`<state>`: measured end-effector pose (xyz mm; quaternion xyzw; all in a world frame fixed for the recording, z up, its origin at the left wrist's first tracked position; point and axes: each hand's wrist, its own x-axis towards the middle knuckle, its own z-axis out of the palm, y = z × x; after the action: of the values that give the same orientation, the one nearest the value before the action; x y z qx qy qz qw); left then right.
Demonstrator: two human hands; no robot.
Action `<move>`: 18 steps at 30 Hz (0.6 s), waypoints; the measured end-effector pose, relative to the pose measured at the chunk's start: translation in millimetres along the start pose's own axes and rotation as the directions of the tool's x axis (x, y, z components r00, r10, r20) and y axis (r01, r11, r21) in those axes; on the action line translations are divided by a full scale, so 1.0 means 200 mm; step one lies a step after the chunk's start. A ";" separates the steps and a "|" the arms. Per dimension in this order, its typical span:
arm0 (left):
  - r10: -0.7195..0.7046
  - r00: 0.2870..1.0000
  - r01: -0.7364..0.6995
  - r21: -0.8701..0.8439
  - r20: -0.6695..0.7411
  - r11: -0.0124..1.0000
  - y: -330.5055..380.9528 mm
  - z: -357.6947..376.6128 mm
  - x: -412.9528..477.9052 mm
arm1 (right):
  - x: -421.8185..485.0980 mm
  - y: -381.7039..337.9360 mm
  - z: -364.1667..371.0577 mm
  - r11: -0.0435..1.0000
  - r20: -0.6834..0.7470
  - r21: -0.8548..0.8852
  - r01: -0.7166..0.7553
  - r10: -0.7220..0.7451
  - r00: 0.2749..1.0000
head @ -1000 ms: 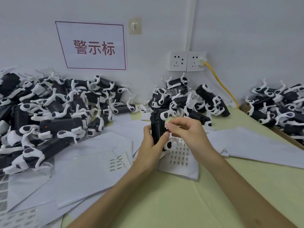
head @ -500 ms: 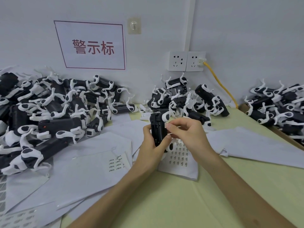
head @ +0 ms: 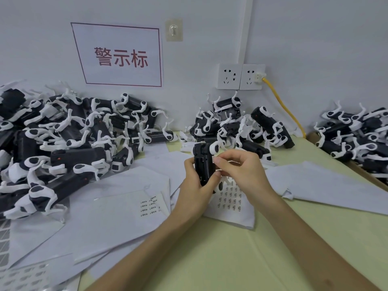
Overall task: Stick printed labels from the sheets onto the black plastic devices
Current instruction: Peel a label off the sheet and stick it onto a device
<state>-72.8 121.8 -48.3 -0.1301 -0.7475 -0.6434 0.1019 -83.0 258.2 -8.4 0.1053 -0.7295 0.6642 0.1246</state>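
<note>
Left hand (head: 195, 185): fingers (head: 216, 174) curled round a black device (head: 203, 162), held upright above the tabletop (head: 231, 259), mid-scene. Right hand (head: 241, 171) pinches a small white label (head: 214, 159) between thumb and forefinger, right at the device's right edge. Label sheet (head: 231, 198) lies just under both hands. More devices piled far left (head: 63, 139) and far centre (head: 241, 127).

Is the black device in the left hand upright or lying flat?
Upright: the left hand grips the black device standing on end, its white clip at the top.
</note>
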 end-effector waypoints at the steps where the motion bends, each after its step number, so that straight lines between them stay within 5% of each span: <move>1: -0.001 1.000 0.001 -0.001 0.002 1.000 0.00 0.00 0.00 | 0.00 0.00 0.00 1.000 -0.002 -0.004 0.000 0.000 1.000; 18: 0.029 1.000 -0.028 0.075 -0.012 0.997 -0.02 0.01 -0.02 | 0.00 0.03 0.01 0.997 -0.054 -0.063 -0.038 0.034 0.998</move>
<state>-71.3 122.9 -53.8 -0.1326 -0.7687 -0.6141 0.1205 -84.5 257.6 -13.6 0.0703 -0.7486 0.6452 0.1353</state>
